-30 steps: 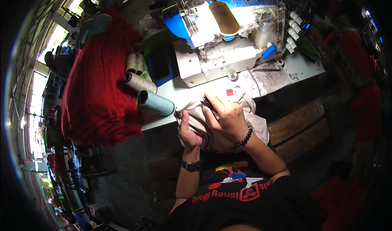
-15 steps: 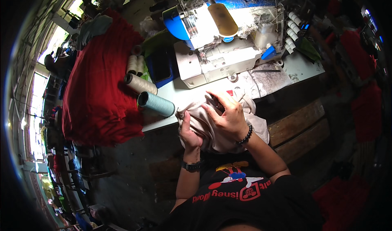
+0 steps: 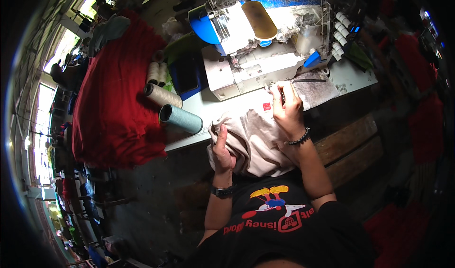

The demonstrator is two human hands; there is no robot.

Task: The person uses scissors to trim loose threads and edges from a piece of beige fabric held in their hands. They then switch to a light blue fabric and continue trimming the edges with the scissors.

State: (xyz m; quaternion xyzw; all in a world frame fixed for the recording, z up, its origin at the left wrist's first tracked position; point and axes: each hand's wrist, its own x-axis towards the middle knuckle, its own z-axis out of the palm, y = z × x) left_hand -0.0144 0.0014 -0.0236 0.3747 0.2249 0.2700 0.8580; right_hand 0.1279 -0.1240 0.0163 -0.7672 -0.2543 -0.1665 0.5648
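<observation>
A light beige cloth piece [image 3: 258, 145] with a small red label [image 3: 266, 106] lies over my lap and the table's front edge. My left hand [image 3: 222, 152] grips its left side, thumb up along a bunched fold. At the cloth's upper right, my right hand [image 3: 288, 108] is closed with its fingertips together at the cloth's edge. Something small and dark shows between those fingers; its kind is unclear. Beyond the hands stands a white and blue sewing machine [image 3: 260, 76], brightly lit by a lamp [image 3: 259, 22].
Left of the cloth lie a teal thread cone [image 3: 182, 120] and a cream thread cone [image 3: 163, 96]. A blue tray [image 3: 186, 81] sits behind them. A large red fabric pile [image 3: 111, 97] fills the left. A dark slim tool [image 3: 310, 80] rests on the white table [image 3: 353, 81]; a wooden bench [image 3: 348, 140] is at right.
My right hand has moved away from my left, up and to the right toward the machine. The cloth is spread wider, and its red label shows more fully. My left hand stays nearly in place.
</observation>
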